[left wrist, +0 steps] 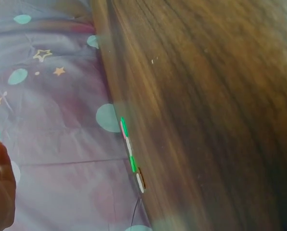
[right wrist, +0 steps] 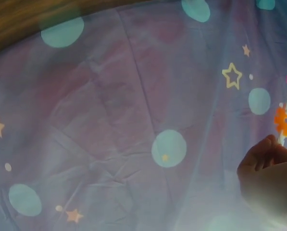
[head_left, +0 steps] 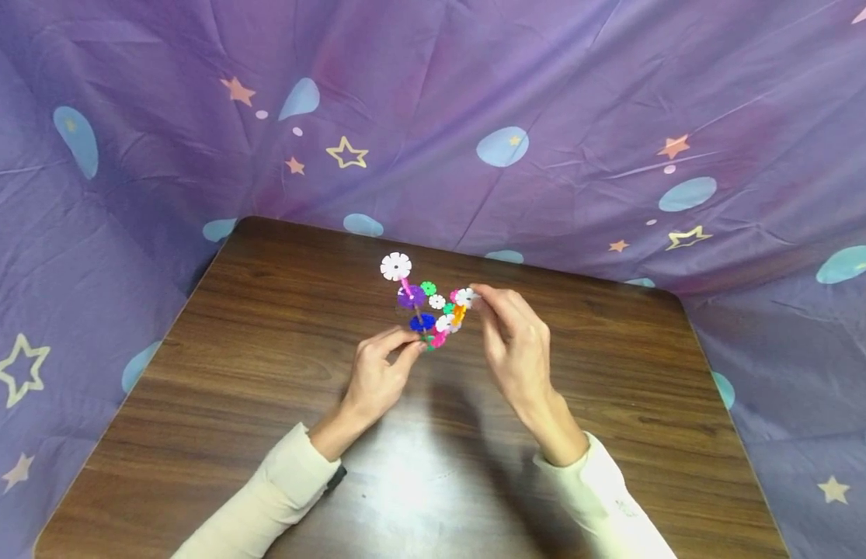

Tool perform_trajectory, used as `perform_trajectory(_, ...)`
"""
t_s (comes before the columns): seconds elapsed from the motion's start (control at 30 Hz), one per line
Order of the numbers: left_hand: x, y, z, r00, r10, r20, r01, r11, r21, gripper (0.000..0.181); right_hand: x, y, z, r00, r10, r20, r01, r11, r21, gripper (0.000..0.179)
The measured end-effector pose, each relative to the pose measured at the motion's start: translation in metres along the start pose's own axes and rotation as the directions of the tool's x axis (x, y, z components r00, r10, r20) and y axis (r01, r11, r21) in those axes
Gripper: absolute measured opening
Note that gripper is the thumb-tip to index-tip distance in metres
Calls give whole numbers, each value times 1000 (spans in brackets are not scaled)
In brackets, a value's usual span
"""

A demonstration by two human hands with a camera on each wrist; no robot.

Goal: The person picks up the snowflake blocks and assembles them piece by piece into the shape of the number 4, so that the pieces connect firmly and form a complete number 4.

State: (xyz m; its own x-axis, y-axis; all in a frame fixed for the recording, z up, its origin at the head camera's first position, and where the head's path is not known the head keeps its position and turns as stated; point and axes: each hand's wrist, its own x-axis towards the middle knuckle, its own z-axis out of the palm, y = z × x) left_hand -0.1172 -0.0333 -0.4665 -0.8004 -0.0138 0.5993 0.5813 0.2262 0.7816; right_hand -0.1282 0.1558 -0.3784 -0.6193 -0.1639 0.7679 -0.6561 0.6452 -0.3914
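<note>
Multicoloured plastic-looking notched-disc chain (head_left: 424,323) above brown wood-grain worktop (head_left: 279,310): left hand (head_left: 380,373) pinches a green disc (head_left: 429,342); right hand's (head_left: 522,345) fingers apparently pinch a white disc (head_left: 464,297). Advisable: steady support, gentle slot-aligned pressure.

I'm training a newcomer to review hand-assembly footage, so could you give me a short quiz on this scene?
1. Multiple choice: in the head view, what colour is the top disc of the construction? A: blue. B: white. C: orange.
2. True or false: the person's left grip lies palm-down on the table, away from the construction.
3. Open question: which disc do the fingertips of the right grip touch?

Key:
1. B.
2. False; it pinches the construction near its lower end.
3. A white disc, next to an orange disc.
</note>
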Motion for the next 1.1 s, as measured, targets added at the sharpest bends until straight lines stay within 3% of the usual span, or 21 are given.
perform_trajectory(0.23,0,1,1,999,-20,-49,15,994,-110,6,3,2,-4,999,-17,38,17,1000,-7,19)
perform_trajectory(0.47,2,5,-2,995,-96,1,95,985,-146,5,4,0,-2,999,33,27,-34,999,33,18)
perform_trajectory(0.67,3,8,-2,977,-192,87,209,935,-286,10,6,-4,2,999,53,1,-53,997,63,18)
perform_trajectory(0.87,5,6,-1,975,-212,66,221,886,-408,16,8,-9,5,999,32,7,-33,997,76,17)
perform_trajectory(1.0,6,6,-3,972,-226,67,234,882,-410,28,7,-9,6,999,37,10,-38,996,75,16)
perform_trajectory(1.1,7,7,-5,964,-252,88,267,892,-364,38,7,-8,7,999,35,16,-36,996,77,15)
